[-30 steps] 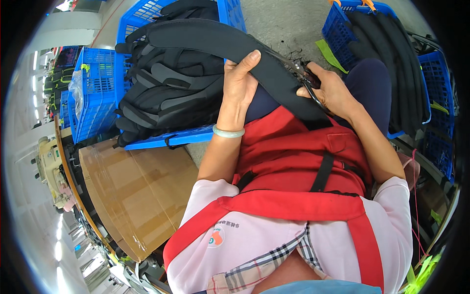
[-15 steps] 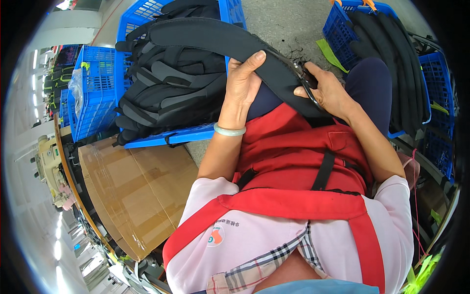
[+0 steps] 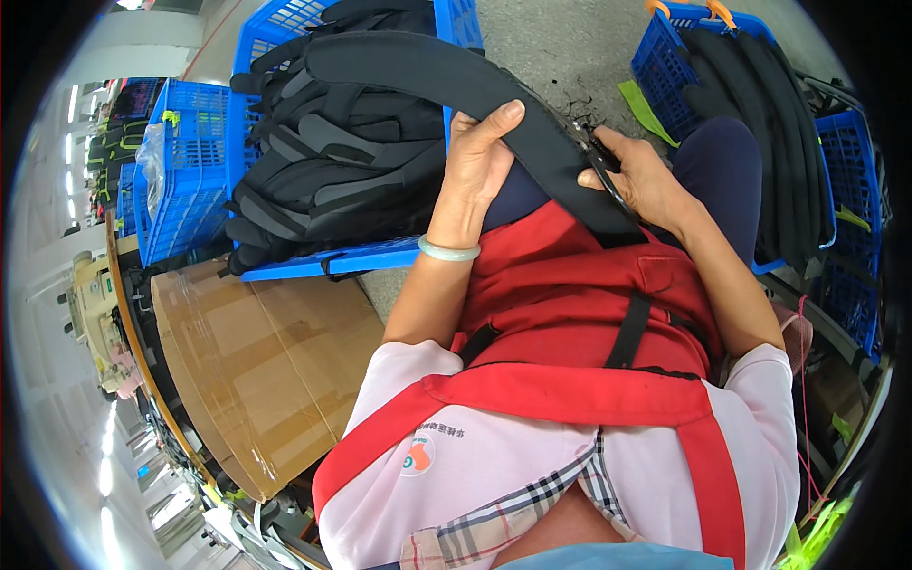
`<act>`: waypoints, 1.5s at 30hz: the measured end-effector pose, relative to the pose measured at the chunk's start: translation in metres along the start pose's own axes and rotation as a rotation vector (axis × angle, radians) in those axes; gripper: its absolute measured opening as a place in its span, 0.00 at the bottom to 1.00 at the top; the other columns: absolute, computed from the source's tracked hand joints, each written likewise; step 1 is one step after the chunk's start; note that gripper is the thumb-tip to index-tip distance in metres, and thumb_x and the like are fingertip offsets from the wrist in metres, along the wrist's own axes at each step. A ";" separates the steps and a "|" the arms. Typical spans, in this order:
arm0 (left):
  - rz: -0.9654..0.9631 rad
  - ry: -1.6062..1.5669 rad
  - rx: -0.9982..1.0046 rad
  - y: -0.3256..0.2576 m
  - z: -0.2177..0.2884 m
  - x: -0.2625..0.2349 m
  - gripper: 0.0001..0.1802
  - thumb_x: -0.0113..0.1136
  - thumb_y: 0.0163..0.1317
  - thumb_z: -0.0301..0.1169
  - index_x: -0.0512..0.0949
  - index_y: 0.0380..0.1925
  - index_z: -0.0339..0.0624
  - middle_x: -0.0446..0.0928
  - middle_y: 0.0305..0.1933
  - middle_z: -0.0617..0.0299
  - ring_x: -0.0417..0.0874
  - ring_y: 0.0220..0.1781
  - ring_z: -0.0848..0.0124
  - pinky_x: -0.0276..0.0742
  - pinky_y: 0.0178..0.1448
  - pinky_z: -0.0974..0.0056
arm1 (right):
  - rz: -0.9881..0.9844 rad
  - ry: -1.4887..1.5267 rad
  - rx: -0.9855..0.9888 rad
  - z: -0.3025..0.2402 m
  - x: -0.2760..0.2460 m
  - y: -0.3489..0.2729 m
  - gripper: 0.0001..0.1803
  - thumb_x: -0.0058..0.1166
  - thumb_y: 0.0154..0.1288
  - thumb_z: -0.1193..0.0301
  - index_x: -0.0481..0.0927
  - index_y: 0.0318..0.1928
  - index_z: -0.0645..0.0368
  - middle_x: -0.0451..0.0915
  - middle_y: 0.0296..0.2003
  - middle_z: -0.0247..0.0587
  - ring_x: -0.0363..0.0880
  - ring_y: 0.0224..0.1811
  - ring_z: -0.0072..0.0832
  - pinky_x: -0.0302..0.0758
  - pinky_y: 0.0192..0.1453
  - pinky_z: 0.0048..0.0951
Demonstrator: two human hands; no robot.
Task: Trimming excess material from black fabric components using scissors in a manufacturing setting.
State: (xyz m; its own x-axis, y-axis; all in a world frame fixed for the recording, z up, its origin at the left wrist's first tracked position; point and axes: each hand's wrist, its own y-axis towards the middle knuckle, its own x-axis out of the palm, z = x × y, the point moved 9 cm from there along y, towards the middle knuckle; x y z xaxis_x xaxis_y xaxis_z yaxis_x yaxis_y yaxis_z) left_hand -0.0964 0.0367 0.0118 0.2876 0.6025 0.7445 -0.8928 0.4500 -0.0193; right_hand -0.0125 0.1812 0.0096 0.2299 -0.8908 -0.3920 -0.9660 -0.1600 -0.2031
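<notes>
A long black padded strap [image 3: 408,68] stretches from above the left crate down across my lap. My left hand [image 3: 478,160] is closed around its middle, thumb lying on top and fingers hidden beneath. My right hand [image 3: 651,182] grips a pair of scissors [image 3: 601,152] with dark handles. The scissors' blades lie along the strap's right edge; whether they are parted is too small to make out. The strap's lower end rests against my red apron [image 3: 589,304].
A blue crate [image 3: 463,28] heaped with black and grey padded straps [image 3: 361,161] stands at upper left. Another blue crate [image 3: 655,47] of black straps is at upper right. A brown cardboard box [image 3: 266,370] lies left of me. Dark thread scraps litter the floor [image 3: 532,38].
The scissors have turned slightly in my right hand, their handles looking more closed. My left hand and the strap have shifted barely to the right in the picture.
</notes>
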 end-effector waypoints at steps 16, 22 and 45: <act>-0.014 0.026 0.055 0.003 0.015 0.002 0.09 0.65 0.57 0.18 0.82 0.36 0.42 0.82 0.37 0.64 0.82 0.41 0.73 0.78 0.51 0.66 | 0.072 -0.119 -0.001 -0.007 -0.006 0.000 0.31 0.65 0.56 0.48 0.73 0.39 0.65 0.73 0.23 0.49 0.72 0.26 0.37 0.70 0.34 0.37; 0.027 0.035 0.009 -0.001 0.000 0.004 0.09 0.65 0.57 0.18 0.81 0.35 0.42 0.82 0.37 0.64 0.83 0.39 0.73 0.79 0.49 0.66 | 0.095 -0.171 -0.023 -0.016 -0.009 0.001 0.32 0.64 0.56 0.47 0.72 0.40 0.66 0.75 0.25 0.54 0.76 0.28 0.47 0.71 0.35 0.40; 0.043 0.075 0.021 0.007 0.003 0.006 0.11 0.65 0.55 0.16 0.81 0.36 0.41 0.82 0.36 0.63 0.83 0.38 0.72 0.80 0.48 0.66 | 0.001 -0.150 -0.004 -0.013 -0.010 0.001 0.34 0.62 0.57 0.43 0.71 0.39 0.65 0.73 0.23 0.52 0.73 0.27 0.45 0.70 0.35 0.40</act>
State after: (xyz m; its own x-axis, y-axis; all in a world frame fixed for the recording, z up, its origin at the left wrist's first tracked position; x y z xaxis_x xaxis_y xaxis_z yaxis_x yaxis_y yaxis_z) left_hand -0.1023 0.0415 0.0180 0.2730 0.6692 0.6911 -0.9118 0.4091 -0.0360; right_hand -0.0175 0.1845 0.0248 0.2439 -0.8175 -0.5217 -0.9666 -0.1614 -0.1990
